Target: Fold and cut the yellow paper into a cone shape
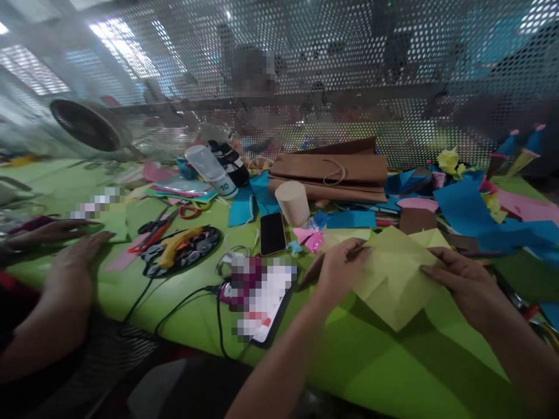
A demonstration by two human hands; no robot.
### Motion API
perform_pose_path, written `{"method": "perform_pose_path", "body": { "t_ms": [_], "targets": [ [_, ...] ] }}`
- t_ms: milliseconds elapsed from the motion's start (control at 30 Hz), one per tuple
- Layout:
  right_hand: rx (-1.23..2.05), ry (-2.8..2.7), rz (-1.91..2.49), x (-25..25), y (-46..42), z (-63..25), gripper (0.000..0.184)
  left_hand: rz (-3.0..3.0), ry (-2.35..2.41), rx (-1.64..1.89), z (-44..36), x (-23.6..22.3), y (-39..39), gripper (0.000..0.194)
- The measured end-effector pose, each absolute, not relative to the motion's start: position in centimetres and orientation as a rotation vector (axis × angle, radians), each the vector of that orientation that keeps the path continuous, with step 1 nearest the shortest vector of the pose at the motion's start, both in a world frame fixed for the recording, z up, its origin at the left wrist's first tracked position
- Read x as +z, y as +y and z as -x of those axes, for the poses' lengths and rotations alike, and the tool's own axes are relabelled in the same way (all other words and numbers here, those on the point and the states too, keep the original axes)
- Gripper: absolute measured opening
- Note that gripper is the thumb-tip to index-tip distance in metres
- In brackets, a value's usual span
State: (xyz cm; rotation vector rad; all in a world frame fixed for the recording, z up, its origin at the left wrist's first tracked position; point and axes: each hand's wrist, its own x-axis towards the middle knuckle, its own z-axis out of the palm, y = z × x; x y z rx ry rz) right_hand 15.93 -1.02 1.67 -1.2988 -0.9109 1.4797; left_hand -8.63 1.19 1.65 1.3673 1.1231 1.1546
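A creased sheet of pale yellow paper (397, 279) hangs tilted above the green table, its folds forming a diamond shape. My left hand (343, 267) pinches its left corner, and my right hand (458, 276) grips the right corner between thumb and fingers. Behind the sheet, another piece of yellow paper (430, 238) shows in part. Just left of my left hand lie small pink paper pieces (311, 238) and a brown scrap (312, 270). Blue paper (351, 219) is spread beyond the hands.
A phone with a lit screen (268, 302), a dark phone (272, 234), a cream cylinder (292, 202) and a hot glue gun (177, 247) are to the left. Brown paper (327, 171) lies by the perforated metal screen (305, 70). A co-worker's arms (72, 273) rest at far left.
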Motion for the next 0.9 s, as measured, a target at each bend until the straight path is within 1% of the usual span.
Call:
{"method": "perform_pose_path", "body": {
  "t_ms": [200,300,400,467,533,633,700,800,900],
  "targets": [
    [1.429,-0.902,1.292,1.9,-1.1,-15.9,0.05,-1.236,1.041,1.125,9.0,1.0,1.8,0.03],
    [1.382,-0.91,1.273,2.3,-1.3,-16.0,0.059,-1.259,1.058,1.13,9.2,1.0,2.0,0.032],
    [1.3,-0.928,1.229,2.9,-1.4,-15.9,0.065,-1.207,0.997,1.059,9.3,1.3,1.9,0.041],
    [1.247,-0.936,1.211,3.2,-1.5,-15.9,0.06,-1.141,0.953,1.003,9.3,1.3,1.8,0.045],
    [1.208,-0.946,1.209,3.1,-1.4,-16.2,0.051,-1.098,0.939,0.998,9.3,1.2,1.7,0.046],
    [1.146,-1.038,1.244,2.5,-1.4,-17.0,0.033,-1.088,0.956,1.028,9.5,0.8,1.8,0.043],
    [1.104,-1.145,1.3,2.2,-1.3,-17.8,0.026,-1.092,0.971,1.039,9.6,0.4,2.0,0.04],
    [1.076,-1.308,1.376,2.1,-1.3,-18.8,0.026,-1.06,0.984,1.056,9.7,0.1,2.4,0.038],
    [1.089,-1.438,1.365,2.4,-1.2,-19.4,0.03,-0.998,0.978,1.076,9.6,0.3,2.4,0.041]
  ]
}}
